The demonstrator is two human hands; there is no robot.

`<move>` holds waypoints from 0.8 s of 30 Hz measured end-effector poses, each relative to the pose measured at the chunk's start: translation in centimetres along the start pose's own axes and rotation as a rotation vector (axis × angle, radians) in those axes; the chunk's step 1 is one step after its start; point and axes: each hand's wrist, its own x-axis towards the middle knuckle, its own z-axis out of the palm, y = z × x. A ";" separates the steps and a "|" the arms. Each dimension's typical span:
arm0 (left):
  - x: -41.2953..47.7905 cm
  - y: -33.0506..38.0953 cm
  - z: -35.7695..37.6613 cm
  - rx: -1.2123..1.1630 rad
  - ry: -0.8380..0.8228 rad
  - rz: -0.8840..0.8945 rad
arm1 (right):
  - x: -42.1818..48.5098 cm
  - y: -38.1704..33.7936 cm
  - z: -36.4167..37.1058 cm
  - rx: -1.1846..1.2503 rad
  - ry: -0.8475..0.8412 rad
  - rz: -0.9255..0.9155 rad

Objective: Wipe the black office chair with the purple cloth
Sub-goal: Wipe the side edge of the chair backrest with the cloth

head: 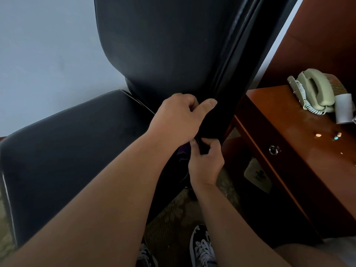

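The black office chair (165, 47) fills the middle of the view, its backrest upright and its seat (73, 143) at the left. My left hand (179, 120) grips the lower edge of the backrest, thumb pressed on its side trim. Just below it, my right hand (206, 162) pinches a black part of the chair's edge. A small patch of the purple cloth (183, 152) shows between the two hands, mostly hidden behind them; which hand holds it cannot be told.
A reddish wooden desk (289, 170) with a drawer knob stands close on the right, carrying a pale green telephone (316, 91) and a white paper roll (344, 108). A pale wall is behind the chair. Patterned carpet and my shoes (202, 247) are below.
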 end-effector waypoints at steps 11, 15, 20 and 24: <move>0.1 0.0 -0.6 -0.013 -0.042 -0.030 | -1.3 -4.9 -0.7 0.063 -0.055 -0.443; 0.2 0.1 -1.1 0.038 0.050 -0.009 | -0.4 -5.7 -0.4 -0.183 -0.084 -0.630; -0.2 -0.3 -2.4 0.012 0.000 -0.036 | 0.0 -1.2 -2.1 -0.420 -0.298 -0.369; -0.3 -2.0 -3.2 0.161 -0.190 -0.168 | 0.5 0.0 -2.4 -0.418 -0.261 -0.369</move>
